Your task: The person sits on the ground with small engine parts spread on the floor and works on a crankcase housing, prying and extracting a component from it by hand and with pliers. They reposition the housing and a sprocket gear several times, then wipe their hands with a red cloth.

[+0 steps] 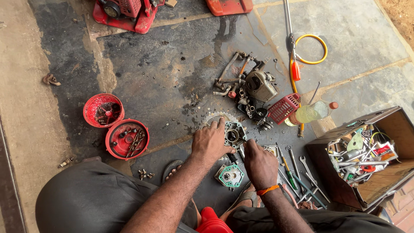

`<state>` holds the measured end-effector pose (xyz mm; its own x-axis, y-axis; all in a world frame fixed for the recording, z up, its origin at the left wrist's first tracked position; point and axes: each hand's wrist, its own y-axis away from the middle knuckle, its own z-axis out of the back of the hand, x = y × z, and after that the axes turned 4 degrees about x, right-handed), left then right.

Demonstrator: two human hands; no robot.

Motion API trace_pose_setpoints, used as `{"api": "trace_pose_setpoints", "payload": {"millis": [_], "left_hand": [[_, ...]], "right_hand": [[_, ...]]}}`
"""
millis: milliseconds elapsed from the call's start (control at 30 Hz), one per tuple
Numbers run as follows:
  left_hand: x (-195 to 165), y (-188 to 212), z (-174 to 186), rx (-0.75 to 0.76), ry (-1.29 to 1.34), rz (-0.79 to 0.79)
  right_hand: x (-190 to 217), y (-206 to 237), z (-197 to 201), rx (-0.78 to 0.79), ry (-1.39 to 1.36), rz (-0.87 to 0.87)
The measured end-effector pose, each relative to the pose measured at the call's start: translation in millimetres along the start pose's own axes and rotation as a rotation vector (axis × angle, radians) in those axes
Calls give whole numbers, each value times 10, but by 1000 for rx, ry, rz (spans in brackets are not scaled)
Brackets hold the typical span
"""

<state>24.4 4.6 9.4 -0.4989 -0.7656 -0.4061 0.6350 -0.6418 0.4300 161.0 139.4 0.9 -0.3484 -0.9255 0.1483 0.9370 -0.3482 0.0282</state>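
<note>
On the stone floor (pixel 164 77) before the seated person, seen from the head camera, the left hand (pixel 210 142) presses flat on a grey metal engine housing (pixel 233 134), fingers spread over its near edge. The right hand (pixel 260 165) is closed around a thin tool whose tip meets the housing's lower right side. A second small housing with a green gasket (pixel 230 175) lies just below, between the two wrists. Two red round covers (pixel 115 126) sit well apart to the left, with open floor between them and the hands. Beyond the housing lies a heap of engine parts (pixel 252 90); wrenches and screwdrivers (pixel 297 172) crowd the right side, beside one open wooden toolbox (pixel 366 155). The paving is dark, oil-stained and cracked.
</note>
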Motion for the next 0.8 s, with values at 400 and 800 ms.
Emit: {"api": "trace_pose_setpoints", "payload": {"millis": [400, 800], "left_hand": [[-28, -25, 15, 13, -2, 14], [-15, -13, 25, -48, 31, 13]], "right_hand": [[-42, 22, -55, 98, 7, -51], [-43, 12, -44, 76, -34, 78]]}}
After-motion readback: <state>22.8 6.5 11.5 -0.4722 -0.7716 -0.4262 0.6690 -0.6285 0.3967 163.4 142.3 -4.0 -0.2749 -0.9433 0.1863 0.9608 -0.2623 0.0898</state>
